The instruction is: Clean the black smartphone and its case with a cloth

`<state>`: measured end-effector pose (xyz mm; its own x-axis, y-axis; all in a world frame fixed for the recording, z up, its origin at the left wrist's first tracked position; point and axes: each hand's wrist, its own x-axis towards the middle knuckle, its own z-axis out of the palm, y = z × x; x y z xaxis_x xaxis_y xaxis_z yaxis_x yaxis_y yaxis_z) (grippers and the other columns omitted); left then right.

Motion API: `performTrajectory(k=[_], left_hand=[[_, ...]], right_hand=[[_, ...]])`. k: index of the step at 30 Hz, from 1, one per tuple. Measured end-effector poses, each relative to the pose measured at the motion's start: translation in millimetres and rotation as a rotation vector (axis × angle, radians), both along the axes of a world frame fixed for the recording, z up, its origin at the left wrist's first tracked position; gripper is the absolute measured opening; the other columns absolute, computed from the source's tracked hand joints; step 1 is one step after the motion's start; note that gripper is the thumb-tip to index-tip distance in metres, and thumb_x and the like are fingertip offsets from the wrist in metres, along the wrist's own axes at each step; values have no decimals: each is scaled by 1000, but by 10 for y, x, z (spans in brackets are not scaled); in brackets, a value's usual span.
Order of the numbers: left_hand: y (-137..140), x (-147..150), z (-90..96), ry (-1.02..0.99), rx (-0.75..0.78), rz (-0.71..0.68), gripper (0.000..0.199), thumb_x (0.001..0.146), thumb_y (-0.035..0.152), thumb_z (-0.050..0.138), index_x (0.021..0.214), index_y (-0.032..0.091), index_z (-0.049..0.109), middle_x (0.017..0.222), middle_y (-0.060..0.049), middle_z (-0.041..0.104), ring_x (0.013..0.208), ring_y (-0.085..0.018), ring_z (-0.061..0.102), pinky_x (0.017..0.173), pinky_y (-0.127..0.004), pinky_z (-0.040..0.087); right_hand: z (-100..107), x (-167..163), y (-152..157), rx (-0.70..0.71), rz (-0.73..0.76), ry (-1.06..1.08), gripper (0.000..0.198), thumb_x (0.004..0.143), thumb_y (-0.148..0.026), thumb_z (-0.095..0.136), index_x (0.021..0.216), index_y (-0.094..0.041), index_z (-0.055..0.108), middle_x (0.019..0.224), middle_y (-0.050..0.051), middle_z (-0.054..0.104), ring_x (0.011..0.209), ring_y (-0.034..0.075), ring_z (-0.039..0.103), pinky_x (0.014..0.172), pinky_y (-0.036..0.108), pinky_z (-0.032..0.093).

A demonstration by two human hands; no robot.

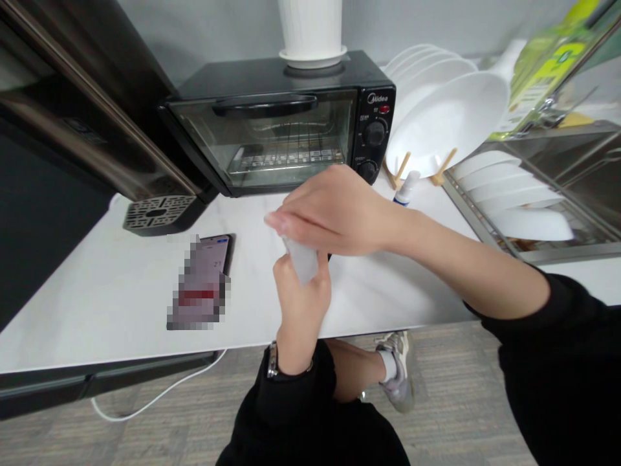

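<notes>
My left hand (301,291), with a watch on its wrist, comes up from the counter's front edge and wraps round a pale, flat-sided object (303,260). Only a whitish face of that object shows, so its kind is unclear. Closed over its upper end is my right hand (330,213), palm down, with the fingertips mostly hidden. What those fingers grip cannot be made out. A small dark edge peeks out below the right hand. On the counter to the left lies a phone (206,278), its screen partly blurred.
Behind my hands stands a black toaster oven (286,123) with a white pot (312,29) on top. White plates (449,120) lean in a wooden rack. A small spray bottle (406,188) is partly hidden by my right arm. Bowls (514,194) sit in the sink (589,252).
</notes>
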<state>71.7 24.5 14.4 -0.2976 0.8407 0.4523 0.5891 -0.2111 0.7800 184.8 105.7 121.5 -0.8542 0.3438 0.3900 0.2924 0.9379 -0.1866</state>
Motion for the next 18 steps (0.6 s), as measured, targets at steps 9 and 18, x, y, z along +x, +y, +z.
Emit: performTrajectory(k=[9,18], left_hand=[[7,-15,74,122,16,54,35,91,27,58,58,23,45,52,2,51,52,-14,53,57,-28,38],[35,12,-6,154,99,64,14,91,28,57,92,19,68,88,-11,75,89,-28,73,72,-36,52]], right_hand=[[-38,28,141,-335,-49,117,60,113,-33,23,97,-14,78,88,6,75,83,14,64,77,29,41],[9,-29,-81,129,38,-50,63,113,-48,21,93,-19,73,81,1,67,74,13,56,67,32,27]])
